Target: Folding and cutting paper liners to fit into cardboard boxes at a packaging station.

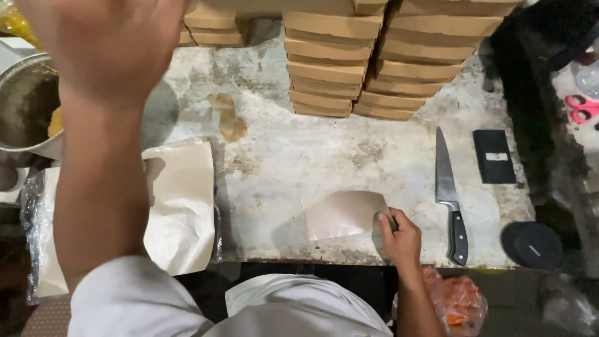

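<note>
Right hand (pixel 401 236) fingers pinch brown paper sheet (pixel 343 214) on table (pixel 299 156); left hand (pixel 109 43) raised, blurred, fingers unclear. Risk: knife (pixel 450 196) just beside right hand, a sideways slide could catch it.

a worn, stained table (pixel 299 156) carries stacks of brown boxes (pixel 368 68) along its far edge. a knife (pixel 450 198) and a black block (pixel 493 156) lie at the right, a paper sheet (pixel 342 214) near the middle, and a paper pile (pixel 181 206) in plastic at the left.
</note>
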